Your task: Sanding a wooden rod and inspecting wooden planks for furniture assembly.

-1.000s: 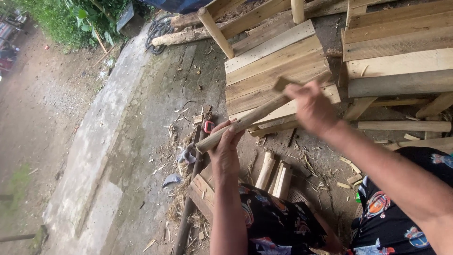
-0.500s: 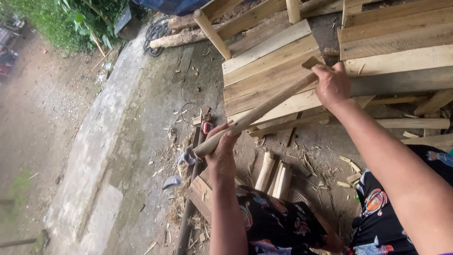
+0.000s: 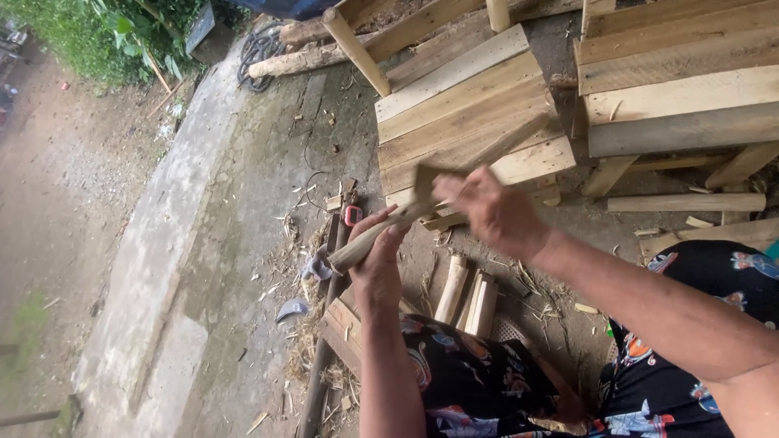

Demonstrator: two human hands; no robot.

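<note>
The left hand (image 3: 377,264) is closed around a pale wooden stick (image 3: 369,239), gripping it near its lower end so that the stub of that end pokes out below the fist, toward the concrete ground (image 3: 235,243). The stick slants up and to the right from that fist toward the right hand (image 3: 487,212), which is blurred with motion; its fingers are curled shut on a dark blade-like tool (image 3: 426,182) whose edge meets the upper part of the stick, though the blur hides exactly how the tool is held. As a judgement, the work in hand looks like shaving or trimming the stick, and doing it well calls for the left fist to stay locked and well below the cutting edge, the stick braced at a steady slant, and the strokes kept shallow and directed away from the gripping fingers and the patterned fabric over the knees (image 3: 479,389). Relative to the stick, a stack of pale planks (image 3: 462,113) lies just beyond its upper end, several short cut billets (image 3: 469,298) stand just below it near the knees, and a small red object (image 3: 353,215) sits just to its left on the ground among shavings and straw.
</note>
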